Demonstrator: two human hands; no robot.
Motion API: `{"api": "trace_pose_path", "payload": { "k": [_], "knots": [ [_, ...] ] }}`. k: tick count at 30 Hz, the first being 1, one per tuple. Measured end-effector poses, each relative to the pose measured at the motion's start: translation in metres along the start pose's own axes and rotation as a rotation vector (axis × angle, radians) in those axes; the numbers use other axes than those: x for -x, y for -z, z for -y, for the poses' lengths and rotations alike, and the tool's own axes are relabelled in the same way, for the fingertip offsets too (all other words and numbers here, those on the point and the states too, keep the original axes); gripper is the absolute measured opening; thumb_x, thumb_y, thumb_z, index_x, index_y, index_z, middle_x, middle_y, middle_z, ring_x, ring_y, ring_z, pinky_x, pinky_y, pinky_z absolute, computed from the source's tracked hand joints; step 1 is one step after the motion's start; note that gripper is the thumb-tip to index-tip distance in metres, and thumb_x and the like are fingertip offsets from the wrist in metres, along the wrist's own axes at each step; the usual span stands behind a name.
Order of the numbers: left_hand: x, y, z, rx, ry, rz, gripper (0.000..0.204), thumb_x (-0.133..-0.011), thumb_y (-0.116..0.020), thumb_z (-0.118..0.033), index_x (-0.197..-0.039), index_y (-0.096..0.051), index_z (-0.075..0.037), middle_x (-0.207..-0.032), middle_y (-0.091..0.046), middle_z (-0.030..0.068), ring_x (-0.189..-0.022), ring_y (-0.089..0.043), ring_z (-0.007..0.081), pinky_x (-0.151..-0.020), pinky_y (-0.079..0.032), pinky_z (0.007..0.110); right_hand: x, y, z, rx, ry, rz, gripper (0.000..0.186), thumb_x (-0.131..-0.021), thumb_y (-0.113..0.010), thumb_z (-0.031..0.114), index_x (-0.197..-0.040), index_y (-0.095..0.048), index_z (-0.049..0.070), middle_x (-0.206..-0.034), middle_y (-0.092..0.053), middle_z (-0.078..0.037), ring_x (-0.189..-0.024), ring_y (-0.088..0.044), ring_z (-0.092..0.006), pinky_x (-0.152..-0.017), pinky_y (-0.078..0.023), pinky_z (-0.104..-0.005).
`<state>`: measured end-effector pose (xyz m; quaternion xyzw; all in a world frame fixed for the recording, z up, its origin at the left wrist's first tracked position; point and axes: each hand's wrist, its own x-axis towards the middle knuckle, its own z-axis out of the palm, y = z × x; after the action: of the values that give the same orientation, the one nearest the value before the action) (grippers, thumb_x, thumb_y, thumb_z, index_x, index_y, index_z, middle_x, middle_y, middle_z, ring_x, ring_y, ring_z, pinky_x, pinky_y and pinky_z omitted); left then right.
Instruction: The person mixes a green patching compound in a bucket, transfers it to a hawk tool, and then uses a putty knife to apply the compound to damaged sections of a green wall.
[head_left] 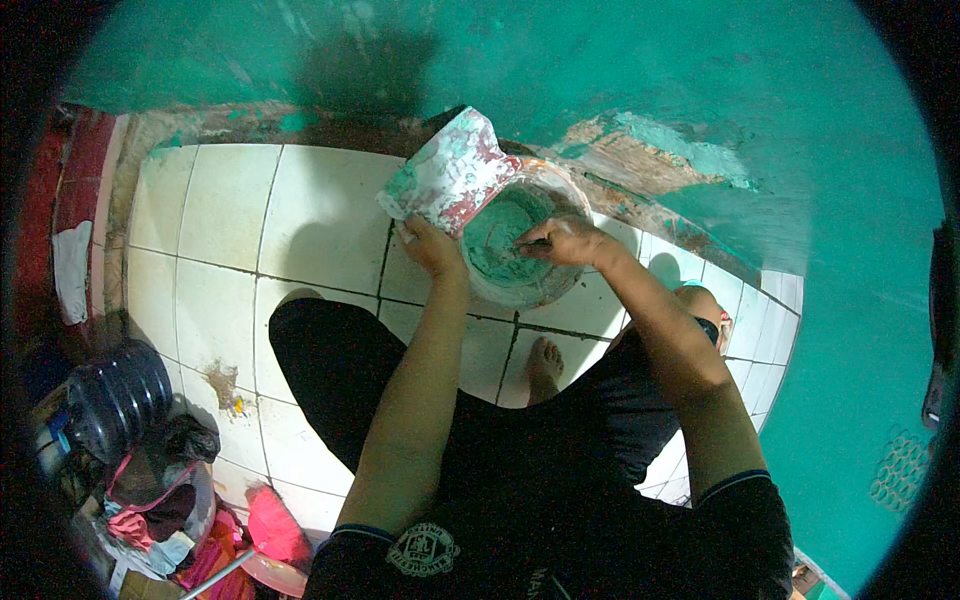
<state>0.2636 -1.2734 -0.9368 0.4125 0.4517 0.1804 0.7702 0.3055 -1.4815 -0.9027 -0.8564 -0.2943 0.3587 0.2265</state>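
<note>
My left hand grips the lower edge of a flat board smeared with white and green paste, red showing at one end, held tilted at the rim of a round bucket. My right hand is over the bucket, fingers closed and reaching toward the green paste inside; what they hold is too small to make out. My bare foot rests on the tiles just below the bucket.
A green wall with peeling patches rises beyond the white tiled floor. At lower left are a large blue water jug, piled cloths and a pink bristled thing. A red doorway edge runs along the left.
</note>
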Motion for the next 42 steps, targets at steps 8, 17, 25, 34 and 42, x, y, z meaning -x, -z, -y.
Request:
{"api": "trace_pose_path", "payload": {
  "k": [8,17,25,34,42],
  "knots": [
    [-0.010,0.004,0.014,0.074,0.013,-0.133,0.047,-0.093,-0.042,-0.027,-0.126,-0.038,0.006,-0.115,-0.050,0.0221,-0.100,-0.054,0.0311,-0.086,-0.046,0.040,0.033,0.038,-0.021,-0.291,-0.366,0.153,0.056,-0.080,-0.059,0.055,-0.119,-0.060,0.015,-0.092,-0.066,-0.014,-0.093,-0.061,-0.0214,-0.085,-0.047,-0.0336],
    [0.018,-0.007,-0.013,0.169,-0.145,0.256,0.045,-0.093,-0.043,-0.030,-0.124,-0.041,0.002,-0.114,-0.051,0.0178,-0.097,-0.055,0.0326,-0.081,-0.049,0.043,0.110,0.034,-0.071,-0.513,-0.049,-0.157,0.088,-0.075,-0.072,0.041,-0.142,-0.024,0.011,-0.126,-0.049,-0.012,-0.098,-0.056,-0.0247,-0.087,-0.046,-0.0414],
    [-0.031,0.021,-0.047,-0.099,-0.278,-0.041,0.042,-0.091,-0.043,-0.027,-0.118,-0.047,0.004,-0.111,-0.054,0.0184,-0.099,-0.055,0.0310,-0.082,-0.048,0.040,0.135,0.048,-0.087,-0.152,-0.083,-0.326,0.064,-0.076,-0.057,0.065,-0.117,-0.062,0.017,-0.085,-0.065,-0.012,-0.080,-0.060,-0.0227,-0.076,-0.047,-0.0353],
    [-0.005,0.037,-0.063,-0.166,-0.372,0.002,0.037,-0.091,-0.049,-0.027,-0.115,-0.048,0.001,-0.097,-0.054,0.0091,-0.078,-0.050,0.0213,-0.065,-0.045,0.035,0.166,0.050,-0.073,0.238,-0.060,-0.378,0.053,-0.087,-0.044,0.060,-0.115,-0.062,0.017,-0.057,-0.051,-0.014,-0.053,-0.053,-0.0248,-0.052,-0.043,-0.0370],
    [-0.016,0.049,-0.061,-0.264,-0.421,0.134,0.035,-0.091,-0.052,-0.026,-0.117,-0.049,-0.003,-0.095,-0.053,0.0079,-0.079,-0.051,0.0206,-0.068,-0.047,0.037,0.183,0.052,-0.065,0.174,-0.038,-0.513,0.052,-0.088,-0.046,0.054,-0.116,-0.057,0.011,-0.093,-0.064,-0.020,-0.083,-0.063,-0.0347,-0.073,-0.049,-0.0443]
  ]
}}
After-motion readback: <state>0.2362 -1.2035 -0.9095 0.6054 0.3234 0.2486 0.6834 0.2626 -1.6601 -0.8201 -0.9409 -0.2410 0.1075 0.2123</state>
